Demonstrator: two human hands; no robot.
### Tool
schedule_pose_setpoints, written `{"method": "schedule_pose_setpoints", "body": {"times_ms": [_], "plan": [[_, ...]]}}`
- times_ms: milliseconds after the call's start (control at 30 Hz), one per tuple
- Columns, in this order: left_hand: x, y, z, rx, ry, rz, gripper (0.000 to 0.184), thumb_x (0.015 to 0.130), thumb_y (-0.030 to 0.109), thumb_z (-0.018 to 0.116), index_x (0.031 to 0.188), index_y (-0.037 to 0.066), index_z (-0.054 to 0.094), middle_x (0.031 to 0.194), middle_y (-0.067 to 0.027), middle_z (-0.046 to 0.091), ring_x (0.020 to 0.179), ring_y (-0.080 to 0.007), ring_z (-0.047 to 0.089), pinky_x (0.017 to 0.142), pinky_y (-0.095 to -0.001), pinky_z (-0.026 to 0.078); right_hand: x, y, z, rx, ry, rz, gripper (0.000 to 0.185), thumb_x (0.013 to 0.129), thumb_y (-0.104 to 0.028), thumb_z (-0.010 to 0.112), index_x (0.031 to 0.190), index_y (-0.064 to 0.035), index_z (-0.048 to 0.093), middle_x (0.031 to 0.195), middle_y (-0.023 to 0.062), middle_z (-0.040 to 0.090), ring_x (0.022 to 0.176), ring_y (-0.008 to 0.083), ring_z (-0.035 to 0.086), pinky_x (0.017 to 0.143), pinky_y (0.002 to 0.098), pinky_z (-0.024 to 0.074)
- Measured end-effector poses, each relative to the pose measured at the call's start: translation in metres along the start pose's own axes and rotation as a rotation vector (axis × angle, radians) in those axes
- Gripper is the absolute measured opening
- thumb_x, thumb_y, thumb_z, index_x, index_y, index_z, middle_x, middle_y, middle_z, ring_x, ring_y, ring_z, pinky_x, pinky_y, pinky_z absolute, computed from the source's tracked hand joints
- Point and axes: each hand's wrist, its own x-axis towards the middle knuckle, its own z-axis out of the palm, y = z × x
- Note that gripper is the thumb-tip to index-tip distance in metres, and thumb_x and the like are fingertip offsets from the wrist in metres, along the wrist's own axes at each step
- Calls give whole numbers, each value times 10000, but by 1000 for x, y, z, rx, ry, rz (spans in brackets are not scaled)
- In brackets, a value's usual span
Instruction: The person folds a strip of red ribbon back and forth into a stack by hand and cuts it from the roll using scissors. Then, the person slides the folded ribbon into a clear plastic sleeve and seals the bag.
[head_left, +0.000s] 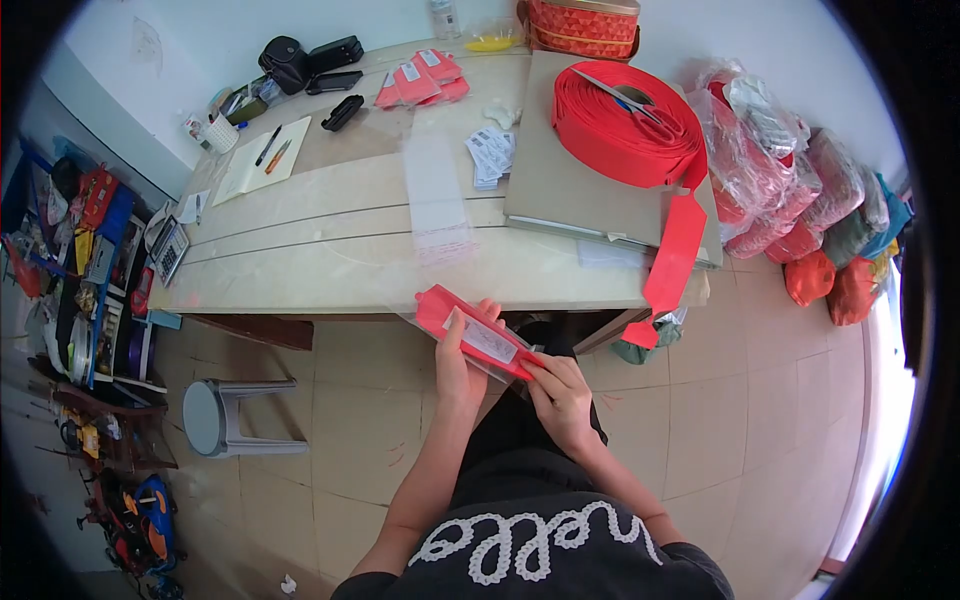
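Observation:
Just off the table's front edge, my left hand (462,358) grips a red folded piece in a clear bag (468,331), thumb on top. A white printed label shows through the plastic. My right hand (560,395) pinches the lower right end of the same piece. Behind them on the table lie a stack of clear bags (436,195) and a pile of white labels (490,152). Several packed red pieces (425,80) lie farther back. A big roll of red ribbon (630,130) rests on a grey box, with scissors (610,92) on top.
The table (330,265) carries a notebook (240,175) with pens, a calculator (170,252), black cases and a red patterned box (583,28). A ribbon strip (676,250) hangs over the right edge. Plastic-wrapped bundles (765,160) are at right; a grey stool (207,418) stands at left.

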Motion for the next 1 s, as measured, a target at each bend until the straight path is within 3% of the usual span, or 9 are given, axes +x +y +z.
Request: {"method": "schedule_pose_setpoints", "body": {"times_ms": [300,500,600,1000], "plan": [[-3,-9,3,-39,-21,-64,373,936,320,458,1125,-1,447,1121,-160,559,1122,-269,503,975,-435,408,2,-6,-1,-248,38,-23,211,639,-76,675,850,-62,683,948,4,656,865,221,508,809,338,340],[-7,-14,7,-57,-72,-49,349,941,313,446,1125,17,453,1105,-163,567,1116,-272,508,973,-448,408,13,-5,2,-179,46,55,169,664,-90,677,833,-80,688,936,21,666,1094,260,483,970,470,268],[-8,-13,12,-72,-74,-36,349,946,307,435,1118,3,449,1109,-169,557,1113,-274,509,977,-442,410,14,-6,6,-108,36,125,156,686,-93,671,840,-86,694,944,27,672,1167,282,453,1037,516,184],[-9,-17,19,-125,-57,-76,366,971,295,352,1135,-26,417,1161,-202,522,1136,-297,494,992,-426,407,24,-13,9,-282,22,2,180,708,-163,694,885,-131,703,989,16,664,1188,270,442,1046,544,144]]}}
